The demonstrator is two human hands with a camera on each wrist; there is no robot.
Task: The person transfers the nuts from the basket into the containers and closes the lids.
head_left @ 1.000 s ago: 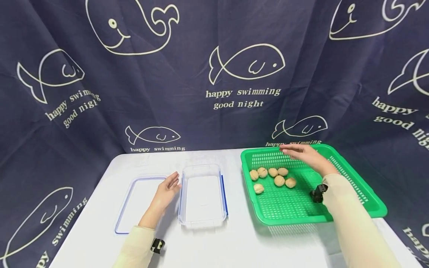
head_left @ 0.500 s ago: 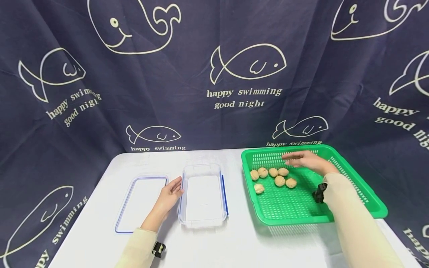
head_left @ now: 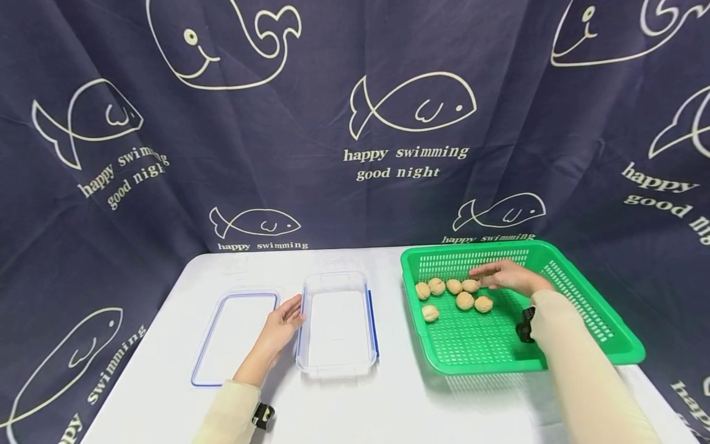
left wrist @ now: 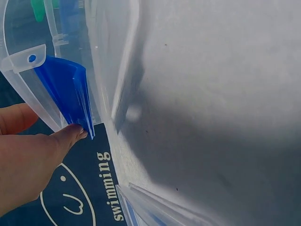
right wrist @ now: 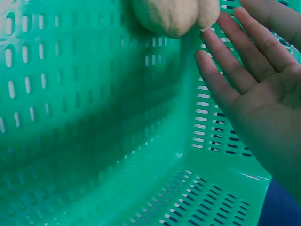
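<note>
My left hand [head_left: 279, 328] is at the left side of a clear plastic food container [head_left: 337, 371], fingers extended at its rim. In the left wrist view the thumb touches the blue latch [left wrist: 66, 89], which hangs folded out from the wall. Inside a green plastic basket [head_left: 471, 342] several walnuts [head_left: 465, 301] lie toward the left and back. My right hand [head_left: 511, 277] is lowered into the basket with fingers stretched out, fingertips right at the rearmost walnut [head_left: 471, 285]. In the right wrist view the palm faces the camera and nothing is held.
A clear lid with a blue seal [head_left: 194, 370] lies flat on the white table [head_left: 388, 413], left of the container. The basket's raised slotted walls surround the walnuts. A dark blue cloth [head_left: 310, 185] with fish drawings hangs right behind the table.
My right hand has come down from above the basket's back rim to the walnuts. My left hand has moved slightly right, up against the container's side.
</note>
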